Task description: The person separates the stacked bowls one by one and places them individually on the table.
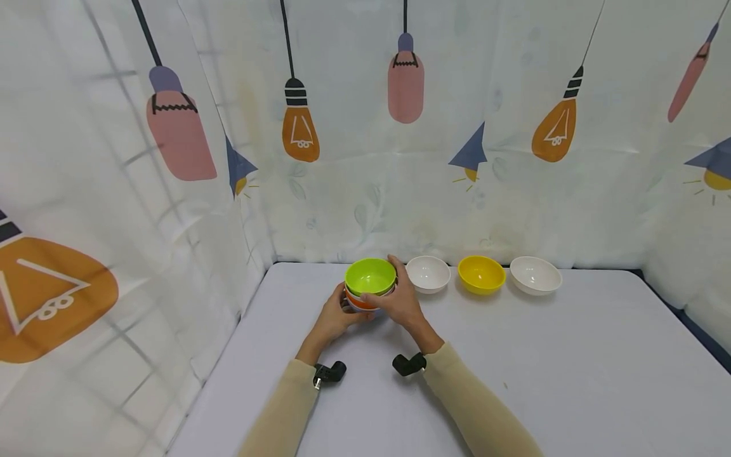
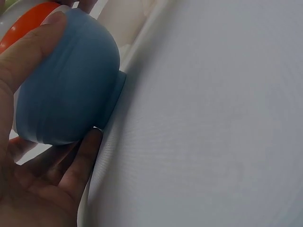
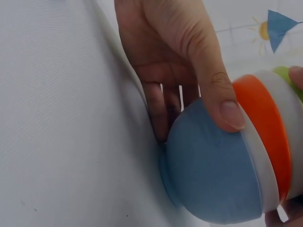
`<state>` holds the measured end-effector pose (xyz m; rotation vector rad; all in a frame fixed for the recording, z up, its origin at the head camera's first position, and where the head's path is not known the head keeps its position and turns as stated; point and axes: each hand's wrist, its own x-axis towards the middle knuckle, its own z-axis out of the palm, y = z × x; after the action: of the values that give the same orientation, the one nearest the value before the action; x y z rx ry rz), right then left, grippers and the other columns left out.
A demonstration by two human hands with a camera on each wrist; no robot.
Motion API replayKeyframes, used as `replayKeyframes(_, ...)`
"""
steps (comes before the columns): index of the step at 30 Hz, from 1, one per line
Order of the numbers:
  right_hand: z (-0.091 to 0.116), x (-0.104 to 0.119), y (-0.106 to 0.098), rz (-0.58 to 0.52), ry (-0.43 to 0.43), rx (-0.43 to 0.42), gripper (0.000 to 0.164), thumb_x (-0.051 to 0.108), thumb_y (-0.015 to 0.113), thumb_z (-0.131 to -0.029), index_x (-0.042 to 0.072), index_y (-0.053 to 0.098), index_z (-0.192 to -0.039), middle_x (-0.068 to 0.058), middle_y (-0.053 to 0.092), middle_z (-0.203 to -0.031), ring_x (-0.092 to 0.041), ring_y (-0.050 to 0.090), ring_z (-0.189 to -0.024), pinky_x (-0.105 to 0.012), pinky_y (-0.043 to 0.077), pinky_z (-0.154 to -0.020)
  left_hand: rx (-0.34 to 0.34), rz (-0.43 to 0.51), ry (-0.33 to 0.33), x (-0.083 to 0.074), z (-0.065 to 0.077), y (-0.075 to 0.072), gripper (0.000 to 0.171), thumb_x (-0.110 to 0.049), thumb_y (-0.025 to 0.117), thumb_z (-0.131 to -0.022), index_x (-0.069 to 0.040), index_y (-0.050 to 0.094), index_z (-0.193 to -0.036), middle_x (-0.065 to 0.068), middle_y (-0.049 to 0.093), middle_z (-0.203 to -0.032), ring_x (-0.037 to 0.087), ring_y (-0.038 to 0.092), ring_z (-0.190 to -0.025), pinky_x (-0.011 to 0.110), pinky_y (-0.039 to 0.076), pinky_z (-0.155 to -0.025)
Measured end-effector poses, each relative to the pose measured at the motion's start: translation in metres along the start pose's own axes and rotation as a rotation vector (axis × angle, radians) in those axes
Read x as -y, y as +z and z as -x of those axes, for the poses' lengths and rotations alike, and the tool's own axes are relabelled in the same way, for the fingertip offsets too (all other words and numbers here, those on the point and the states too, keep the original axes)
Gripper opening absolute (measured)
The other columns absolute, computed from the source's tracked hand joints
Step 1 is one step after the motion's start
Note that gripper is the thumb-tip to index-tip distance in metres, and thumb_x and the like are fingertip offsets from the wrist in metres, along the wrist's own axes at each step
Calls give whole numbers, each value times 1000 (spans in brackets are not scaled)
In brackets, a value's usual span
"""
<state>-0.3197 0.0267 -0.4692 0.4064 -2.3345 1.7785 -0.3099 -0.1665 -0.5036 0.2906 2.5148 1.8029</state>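
While left hand (image 1: 331, 318) and right hand (image 1: 404, 304) both grasp the nested stack (image 1: 370, 277), three separate bowls (image 1: 481, 275) seem left to add

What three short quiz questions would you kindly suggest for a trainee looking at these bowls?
1. Count: how many bowls stand apart from the stack held by the left grip and right grip?
2. True or false: the right grip is touching the yellow bowl.
3. Choose: what colour is the outside of the bottom bowl in the stack? A) orange B) blue C) green

Key:
1. Three: the yellow bowl, the near white bowl beside the stack and the far white bowl.
2. False; it stands apart, between the two white bowls.
3. B, blue.
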Motion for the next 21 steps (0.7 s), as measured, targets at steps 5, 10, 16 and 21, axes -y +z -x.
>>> replayKeyframes(5,0,5,-5,-14,-24,-18,103,29,89,-78,14,29,-160,-11,43,-157,-31,48,-142,-54,37,-121,-4,-16,-7,-1,0,1,101,-35,92,-77,-24,32,-158,5,48,-155,31,52,-139,52,45,-116)
replayKeyframes(10,0,14,-13,-46,-52,-31,101,25,89,-79,13,29,-160,-10,45,-155,-31,47,-142,-53,37,-122,1,-11,3,-1,1,0,101,-36,91,-77,-24,32,-158,6,49,-154,31,52,-140,52,44,-116)
replayKeyframes(16,-2,21,-28,-90,-52,-23,100,20,89,-80,13,29,-160,-10,43,-155,-32,48,-141,-51,38,-122,-1,7,7,-4,2,0,101,-31,92,-78,-21,32,-158,8,51,-152,31,53,-138,51,46,-115)
replayKeyframes(21,-2,24,-43,-94,-35,-20,99,20,88,-80,15,29,-159,-8,42,-155,-30,47,-140,-51,38,-122,-9,-3,16,0,0,-1,103,-35,93,-75,-21,34,-157,6,53,-150,28,55,-136,49,47,-113)
